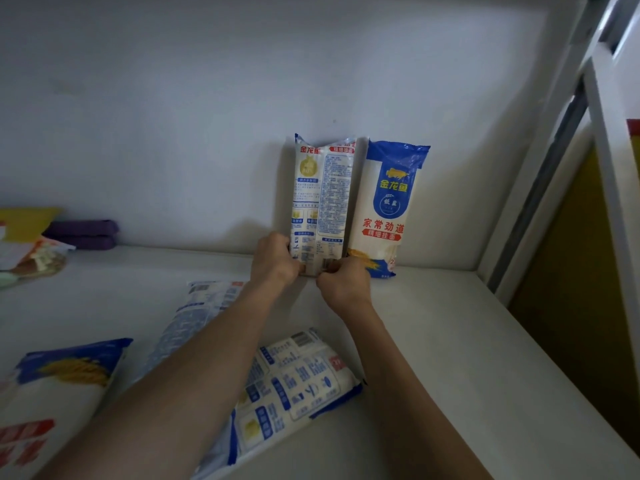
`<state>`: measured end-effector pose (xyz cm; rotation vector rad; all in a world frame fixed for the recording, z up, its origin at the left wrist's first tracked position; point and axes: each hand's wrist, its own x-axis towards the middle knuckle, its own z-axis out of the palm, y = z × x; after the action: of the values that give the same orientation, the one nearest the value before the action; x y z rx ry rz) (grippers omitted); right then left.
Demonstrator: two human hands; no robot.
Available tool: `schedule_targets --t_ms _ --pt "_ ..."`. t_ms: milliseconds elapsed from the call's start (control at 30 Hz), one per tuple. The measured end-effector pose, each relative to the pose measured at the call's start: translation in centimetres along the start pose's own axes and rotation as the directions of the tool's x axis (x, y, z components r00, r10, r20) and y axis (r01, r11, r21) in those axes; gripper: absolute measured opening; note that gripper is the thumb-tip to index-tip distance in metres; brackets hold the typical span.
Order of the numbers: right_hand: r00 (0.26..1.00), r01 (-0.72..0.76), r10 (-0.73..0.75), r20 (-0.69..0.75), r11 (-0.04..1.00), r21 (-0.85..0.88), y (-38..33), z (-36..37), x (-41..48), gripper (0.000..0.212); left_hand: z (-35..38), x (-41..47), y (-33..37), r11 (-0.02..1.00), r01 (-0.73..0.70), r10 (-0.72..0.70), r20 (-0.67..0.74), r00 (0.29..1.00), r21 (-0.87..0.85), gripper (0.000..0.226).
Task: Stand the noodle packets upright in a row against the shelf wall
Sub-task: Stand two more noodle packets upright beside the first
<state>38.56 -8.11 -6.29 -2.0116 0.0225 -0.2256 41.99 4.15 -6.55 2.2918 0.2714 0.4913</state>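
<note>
The held noodle packet (322, 202) stands upright, its printed back facing out, top end against the white shelf wall (173, 116), bottom on the shelf (450, 341). The left hand (273, 258) curls round its lower left edge and the right hand (343, 282) clasps its lower right corner. Just to its right, touching it, a second noodle packet (388, 209) stands front-out, leaning slightly against the wall. Nearer, three more lie flat: a back-up packet (304, 382) between the forearms, a pale blue packet (194, 313) partly under the left arm, and a wheat-printed packet (59, 386) at near left. Purple packs (83, 233) sit stacked far left by the wall
</note>
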Motion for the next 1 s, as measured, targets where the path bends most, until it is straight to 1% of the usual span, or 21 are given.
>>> schedule_targets --t_ms 167,267,300,333,400,433,500,567,633,667,733,800,867,933,1000 --pt "1.0 0.002 -0.002 0.021 1.0 0.011 -0.7 -0.4 0.3 0.042 -1.0 -0.4 0.6 0.998 0.045 -0.041 0.096 0.995 -0.034 0.033" --pt "0.999 -0.021 0.02 0.048 1.0 0.021 -1.7 -0.9 0.2 0.035 -2.8 -0.8 1.2 0.994 0.076 -0.065 0.148 0.987 -0.073 0.029" --pt "0.997 -0.032 0.03 0.067 0.999 0.023 -2.1 -1.1 0.2 0.029 -3.7 -1.0 1.4 0.993 0.081 -0.067 0.146 0.987 -0.09 0.029" --pt "0.995 -0.043 0.041 0.086 0.999 0.014 -2.5 -1.3 0.2 0.023 -4.8 -1.3 1.5 0.993 0.076 -0.063 0.141 0.988 -0.094 0.034" --pt "0.991 -0.046 0.046 0.125 0.999 -0.001 -3.4 -1.5 0.3 0.017 -7.7 -2.2 1.4 0.994 0.082 -0.071 0.143 0.987 -0.071 0.051" --pt "0.988 -0.042 0.043 0.148 0.999 -0.005 -3.9 -1.5 0.3 0.016 -9.3 -2.8 1.1 0.994 0.092 -0.083 0.139 0.987 -0.058 0.054" --pt "0.976 -0.044 0.046 0.215 0.999 -0.012 -4.9 -1.4 0.0 0.015 -12.1 -4.5 0.0 0.991 0.128 -0.121 0.114 0.986 -0.05 0.052" --pt "0.95 -0.054 0.054 0.307 0.998 -0.011 -5.8 -1.0 -0.6 0.005 -14.2 -7.0 -1.5 0.977 0.208 -0.204 0.079 0.976 -0.047 0.05" --pt "0.914 -0.024 0.04 0.404 0.999 -0.045 -6.4 -0.5 -1.5 0.008 -15.4 -9.6 -2.5 0.959 0.279 -0.282 0.071 0.957 0.046 0.053" --pt "0.895 0.012 0.029 0.446 0.996 -0.088 -6.7 -0.3 -1.9 0.011 -15.8 -10.6 -2.9 0.946 0.307 -0.317 0.089 0.944 0.105 0.056" --pt "0.858 0.067 0.032 0.512 0.982 -0.174 -6.9 0.3 -2.6 0.027 -16.4 -12.0 -2.9 0.916 0.35 -0.378 0.134 0.916 0.195 0.054" --pt "0.82 0.102 0.059 0.569 0.964 -0.247 -7.0 0.9 -3.2 0.035 -16.8 -12.4 -3.0 0.902 0.362 -0.403 0.153 0.903 0.236 0.046" --pt "0.781 0.117 0.09 0.618 0.951 -0.285 -7.0 1.3 -3.7 0.036 -16.8 -12.3 -3.2 0.896 0.348 -0.4 0.159 0.903 0.274 0.043" --pt "0.738 0.113 0.117 0.664 0.95 -0.292 -7.2 1.4 -4.3 0.038 -16.6 -12.1 -3.7 0.887 0.34 -0.412 0.2 0.889 0.312 0.053" --pt "0.703 0.116 0.136 0.698 0.946 -0.302 -7.4 1.5 -4.7 0.042 -16.4 -12.0 -4.2 0.882 0.36 -0.437 0.24 0.867 0.305 0.062"
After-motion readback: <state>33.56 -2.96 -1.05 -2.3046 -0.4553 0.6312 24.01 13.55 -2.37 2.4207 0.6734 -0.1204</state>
